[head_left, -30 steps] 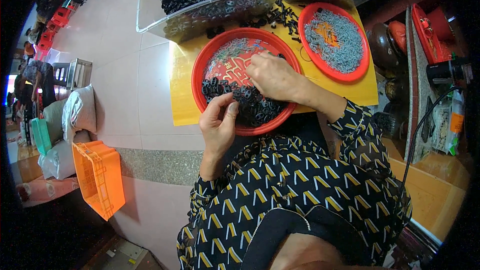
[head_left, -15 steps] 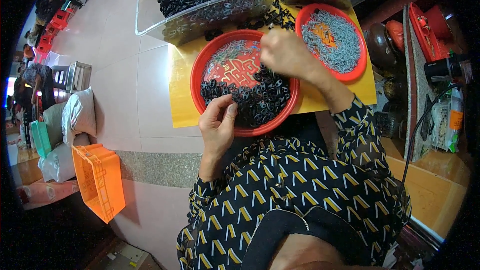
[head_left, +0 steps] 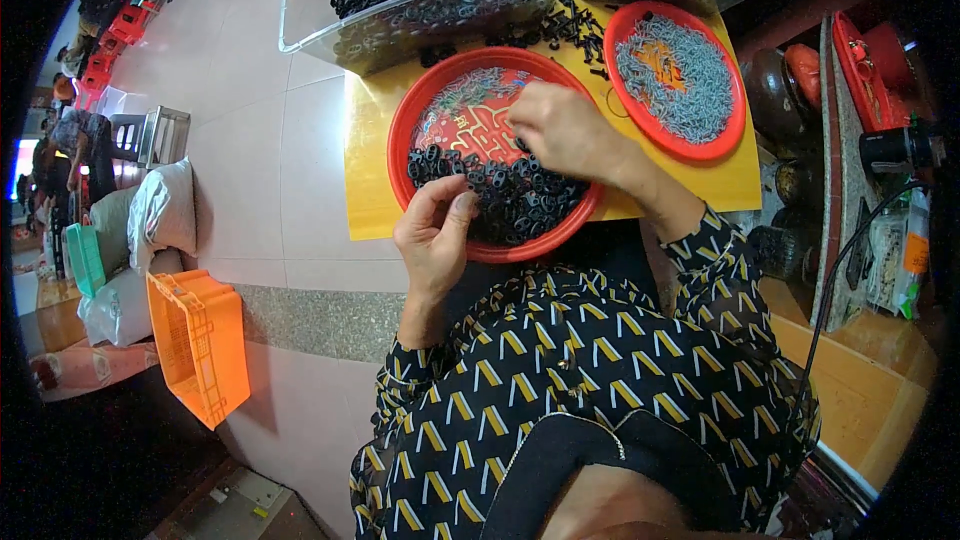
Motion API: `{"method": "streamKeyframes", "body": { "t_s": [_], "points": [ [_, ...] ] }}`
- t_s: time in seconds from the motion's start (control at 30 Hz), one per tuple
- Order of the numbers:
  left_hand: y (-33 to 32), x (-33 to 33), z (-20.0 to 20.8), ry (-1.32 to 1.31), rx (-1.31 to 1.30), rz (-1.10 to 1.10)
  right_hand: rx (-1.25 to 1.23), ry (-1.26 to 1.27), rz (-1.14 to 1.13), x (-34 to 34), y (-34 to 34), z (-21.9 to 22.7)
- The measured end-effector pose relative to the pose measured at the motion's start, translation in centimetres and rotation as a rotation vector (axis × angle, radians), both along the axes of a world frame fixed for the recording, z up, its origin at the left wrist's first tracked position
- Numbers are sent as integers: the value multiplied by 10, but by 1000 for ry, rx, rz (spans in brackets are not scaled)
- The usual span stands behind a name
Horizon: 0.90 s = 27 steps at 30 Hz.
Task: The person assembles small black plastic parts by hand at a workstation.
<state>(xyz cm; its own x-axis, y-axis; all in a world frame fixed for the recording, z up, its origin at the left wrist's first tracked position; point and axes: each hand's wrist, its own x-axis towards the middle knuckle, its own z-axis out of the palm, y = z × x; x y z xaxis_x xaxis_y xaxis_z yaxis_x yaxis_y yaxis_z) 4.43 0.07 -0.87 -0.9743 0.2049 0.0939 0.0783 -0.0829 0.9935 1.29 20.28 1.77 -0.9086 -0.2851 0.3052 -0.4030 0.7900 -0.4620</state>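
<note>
A round red tray (head_left: pixel 398 130) holds a heap of small black oval plastic pieces (head_left: pixel 525 205) with holes, in its near half. Thin metal screws (head_left: pixel 470 90) lie scattered in its far part. Over the tray's near left rim, my left hand (head_left: pixel 435 230) is closed in a pinch; whatever its fingertips hold is too small to make out. My right hand (head_left: pixel 565 130) hangs over the tray's right half, fingers curled down at the heap's edge. A dark bit shows by its fingertips, but I cannot tell if it is gripped.
Right of the tray, a second red tray (head_left: pixel 741 110) is filled with grey screws (head_left: pixel 690 95). Behind stand two clear bins (head_left: pixel 440 2) of black parts, with loose black pieces (head_left: pixel 578 25) on the yellow table cover (head_left: pixel 370 160). An orange crate (head_left: pixel 205 350) stands on the floor at left.
My right hand has come down and nearer, its fingertips now by the heap of black pieces. The left hand stays pinched over the rim. The whole view has shifted slightly.
</note>
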Motion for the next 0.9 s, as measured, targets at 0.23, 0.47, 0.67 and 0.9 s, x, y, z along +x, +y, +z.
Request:
{"method": "streamKeyframes", "body": {
  "t_s": [0.23, 0.47, 0.67, 0.9],
  "points": [
    [0, 1, -1, 5, 13, -17, 186, -174, 35, 10, -39, -6],
    [-2, 1, 3, 15, -20, -41, 320, -228, 40, 14, -52, 2],
    [-3, -4, 10, -33, -1, 0, 139, -161, 30, 15, -37, -1],
    [-5, -59, 22, 573, -616, 128, -256, -140, -73, 29, -16, 12]
  ]
}}
